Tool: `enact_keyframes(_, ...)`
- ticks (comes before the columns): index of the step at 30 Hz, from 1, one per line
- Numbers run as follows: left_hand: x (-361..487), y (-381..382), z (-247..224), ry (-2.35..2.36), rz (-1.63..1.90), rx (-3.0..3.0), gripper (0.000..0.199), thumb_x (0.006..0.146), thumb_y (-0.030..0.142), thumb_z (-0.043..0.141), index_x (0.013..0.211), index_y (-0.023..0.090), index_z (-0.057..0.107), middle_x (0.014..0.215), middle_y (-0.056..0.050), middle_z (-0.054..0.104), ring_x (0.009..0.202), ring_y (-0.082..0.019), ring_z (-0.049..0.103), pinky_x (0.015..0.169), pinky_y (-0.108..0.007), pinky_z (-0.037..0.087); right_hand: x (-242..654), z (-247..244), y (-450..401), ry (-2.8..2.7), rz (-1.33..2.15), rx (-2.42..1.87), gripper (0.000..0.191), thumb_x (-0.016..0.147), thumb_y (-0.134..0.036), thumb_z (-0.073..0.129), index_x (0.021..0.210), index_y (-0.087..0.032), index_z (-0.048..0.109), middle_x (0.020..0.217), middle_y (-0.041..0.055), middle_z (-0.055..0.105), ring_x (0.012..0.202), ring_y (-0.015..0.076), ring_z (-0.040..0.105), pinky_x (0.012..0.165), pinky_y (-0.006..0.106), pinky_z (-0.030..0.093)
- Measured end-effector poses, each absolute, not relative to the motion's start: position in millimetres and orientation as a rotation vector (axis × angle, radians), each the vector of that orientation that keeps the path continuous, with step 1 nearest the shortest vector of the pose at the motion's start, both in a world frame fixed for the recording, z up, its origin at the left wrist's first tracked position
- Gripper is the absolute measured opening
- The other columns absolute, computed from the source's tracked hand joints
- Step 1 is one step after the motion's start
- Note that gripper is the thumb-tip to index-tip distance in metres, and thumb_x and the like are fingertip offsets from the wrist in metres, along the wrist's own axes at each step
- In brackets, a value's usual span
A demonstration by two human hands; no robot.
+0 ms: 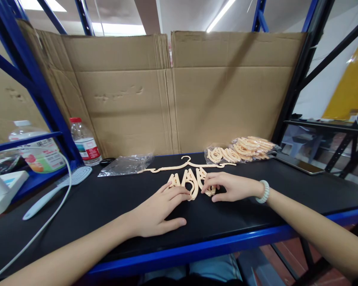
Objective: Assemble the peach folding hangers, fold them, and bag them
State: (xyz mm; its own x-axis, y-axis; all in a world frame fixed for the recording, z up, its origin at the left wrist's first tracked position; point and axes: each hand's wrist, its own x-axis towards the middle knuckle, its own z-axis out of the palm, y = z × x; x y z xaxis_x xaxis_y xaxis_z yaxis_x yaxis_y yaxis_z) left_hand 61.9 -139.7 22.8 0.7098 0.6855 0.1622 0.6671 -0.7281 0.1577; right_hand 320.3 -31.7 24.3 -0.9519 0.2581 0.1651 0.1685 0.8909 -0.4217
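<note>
Three cream plastic folding hangers lie folded side by side on the black tabletop: a left folded hanger (174,180), a middle folded hanger (191,182) and a right folded hanger (201,174). My left hand (162,206) rests palm down, fingers stretched over the left folded hanger and reaching the middle one, thumb apart. Fingers of my right hand (226,186) are bent around the lower end of the right folded hanger, partly hiding it. Just behind them lies an unfolded hanger (188,163), its hook pointing away from me.
Bagged folded hangers (250,149) lie at the back right, beside a phone (301,163). A clear plastic bag (125,165) lies back left. Further left are a red-capped bottle (85,143), a hairbrush (59,190) and a white cable (47,222). Cardboard (131,99) walls the back.
</note>
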Motion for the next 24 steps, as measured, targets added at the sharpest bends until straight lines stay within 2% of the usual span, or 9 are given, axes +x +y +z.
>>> enact_keyframes(13,60.8,-139.2,20.8,1.096,0.366,2.834,0.044,0.088,0.034,0.051,0.131,0.024,0.043,0.133,-0.008,0.048,0.124,-0.025,0.044,0.111,-0.047,0.022,319.8,26.0,-35.2,-2.847,0.570,-0.340,0.028,0.080,-0.018,0.061,0.108,-0.019,0.062,0.099,0.0046,0.054,0.081,0.0128,0.053,0.074,0.027,0.048)
enact_keyframes(18,60.9,-137.8,22.0,1.112,0.348,2.847,0.042,0.089,0.033,0.051,0.129,0.023,0.043,0.133,-0.009,0.047,0.124,-0.024,0.042,0.109,-0.044,0.027,319.5,25.7,-35.8,-2.848,0.518,-0.335,0.028,0.080,-0.020,0.061,0.108,-0.019,0.062,0.101,0.0055,0.055,0.085,0.0149,0.053,0.080,0.031,0.047)
enact_keyframes(24,55.2,-134.1,24.8,1.187,0.342,2.876,0.039,0.089,0.024,0.048,0.127,0.023,0.045,0.131,-0.008,0.049,0.124,-0.024,0.041,0.108,-0.044,0.029,319.3,26.4,-36.9,-2.846,0.523,-0.329,0.027,0.081,-0.020,0.060,0.108,-0.019,0.062,0.101,0.0057,0.054,0.088,0.0154,0.054,0.082,0.031,0.046)
